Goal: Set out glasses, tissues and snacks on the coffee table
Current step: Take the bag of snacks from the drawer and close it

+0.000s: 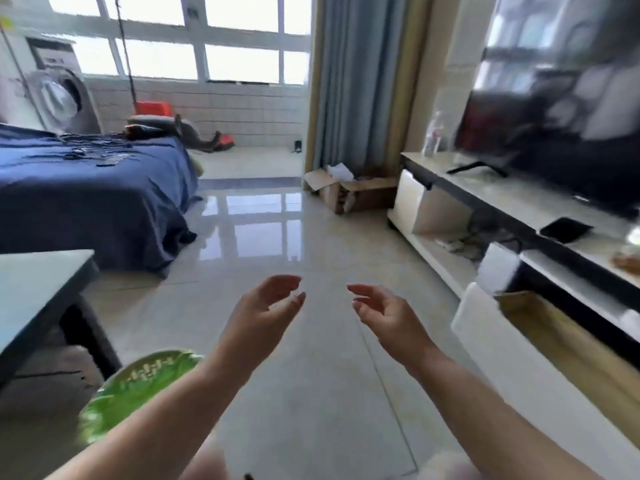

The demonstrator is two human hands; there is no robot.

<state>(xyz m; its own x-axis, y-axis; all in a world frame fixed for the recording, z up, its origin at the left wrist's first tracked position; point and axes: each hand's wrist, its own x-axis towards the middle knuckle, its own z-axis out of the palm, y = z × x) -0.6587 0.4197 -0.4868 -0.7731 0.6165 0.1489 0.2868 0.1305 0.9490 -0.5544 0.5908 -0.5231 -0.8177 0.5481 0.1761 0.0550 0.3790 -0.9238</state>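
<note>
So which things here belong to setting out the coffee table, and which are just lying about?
For the job:
- coffee table
- left hand, holding nothing
- right hand, holding nothing

Just lying about:
- green object by the table; too blurred to identify
- cardboard box
- TV
- blue bed

A bed covered in a dark blue cloth (93, 181) is seen at the left, with small dark items, too blurred to identify, scattered on top. A grey front-loading washing machine (60, 98) is placed behind it, under a large white-framed window (194, 46). An orange and grey heap (156, 119) is noted beyond the bed. Grey-blue curtains (349, 81) hang at centre. An open brown cardboard box (349, 192) sits on the glossy beige tiled floor (311, 341) at their foot. A long white media cabinet (502, 202) runs along the right, bearing a black flat-screen television (571, 116) and a flat black device (566, 229). A round green object (138, 386) is blurred at lower left.
</note>
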